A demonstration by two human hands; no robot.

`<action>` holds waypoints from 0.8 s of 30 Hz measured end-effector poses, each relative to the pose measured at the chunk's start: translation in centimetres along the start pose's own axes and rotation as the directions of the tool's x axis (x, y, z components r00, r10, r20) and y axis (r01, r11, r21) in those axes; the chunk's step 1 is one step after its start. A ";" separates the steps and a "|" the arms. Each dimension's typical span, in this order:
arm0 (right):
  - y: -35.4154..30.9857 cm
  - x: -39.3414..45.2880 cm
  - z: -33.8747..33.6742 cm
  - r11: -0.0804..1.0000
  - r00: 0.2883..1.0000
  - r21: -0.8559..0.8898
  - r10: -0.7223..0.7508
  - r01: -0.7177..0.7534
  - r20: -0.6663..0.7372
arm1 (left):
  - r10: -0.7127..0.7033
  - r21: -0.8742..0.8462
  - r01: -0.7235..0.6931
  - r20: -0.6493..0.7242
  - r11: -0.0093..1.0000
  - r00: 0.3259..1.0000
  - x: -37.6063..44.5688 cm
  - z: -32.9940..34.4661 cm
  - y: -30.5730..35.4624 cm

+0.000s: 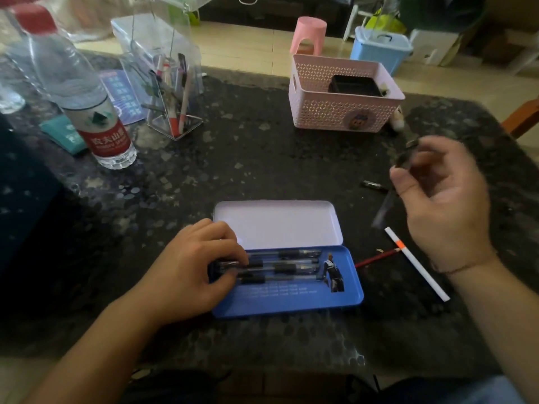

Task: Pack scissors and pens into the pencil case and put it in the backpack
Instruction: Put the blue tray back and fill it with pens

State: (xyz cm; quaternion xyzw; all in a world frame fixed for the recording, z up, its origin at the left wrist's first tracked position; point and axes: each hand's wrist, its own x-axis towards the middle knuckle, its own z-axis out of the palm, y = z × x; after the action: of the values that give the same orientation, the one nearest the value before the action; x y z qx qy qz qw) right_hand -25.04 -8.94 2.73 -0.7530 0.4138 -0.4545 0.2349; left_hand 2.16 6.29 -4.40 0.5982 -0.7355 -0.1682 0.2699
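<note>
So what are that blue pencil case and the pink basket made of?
The pencil case looks like thin painted metal, a tin: crisp rolled rims, a smooth pale inside to the open lid, and a printed blue tray. Hard plastic cannot be ruled out. The pink basket looks like moulded plastic with a matte finish: its walls are pierced with a regular lattice pattern and have a cut-out handle.

Left hand [194,268]: resting palm-down, fingers curling downward, forearm reaching in from the lower left.
Right hand [443,205]: hovering raised, palm facing inward, thumb and fingertips pinching together.
</note>
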 end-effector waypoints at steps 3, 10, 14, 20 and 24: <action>-3.3 -2.9 2.0 0.841 0.952 0.457 0.303 -0.290 0.046 | -0.031 0.010 0.031 -0.041 0.999 0.999 -0.1 0.0 -0.2; -3.0 -9.2 4.6 0.863 0.839 0.135 0.420 -0.487 0.347 | -0.061 0.027 0.063 -0.057 0.998 0.996 -0.5 -0.4 -0.3; -2.5 -10.0 4.4 0.895 0.863 0.147 0.345 -0.421 0.369 | -0.056 0.017 0.057 -0.042 0.998 0.998 -0.5 -0.4 -0.1; -1.2 -10.1 3.9 0.964 0.884 -0.064 0.263 -0.259 0.386 | -0.007 -0.023 0.008 0.046 1.000 0.999 -0.6 -0.7 0.4; 0.0 -9.8 3.4 0.943 0.914 -0.077 0.332 -0.323 0.232 | 0.042 0.055 -0.050 0.124 0.997 0.991 -0.6 -0.5 0.9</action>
State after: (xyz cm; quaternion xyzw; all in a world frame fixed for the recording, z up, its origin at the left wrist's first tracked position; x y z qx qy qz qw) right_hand -24.44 -0.82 -3.73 -0.7268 0.5107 -0.3058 0.3426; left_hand 1.79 7.10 -3.62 0.5772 -0.7689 -0.1769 0.2104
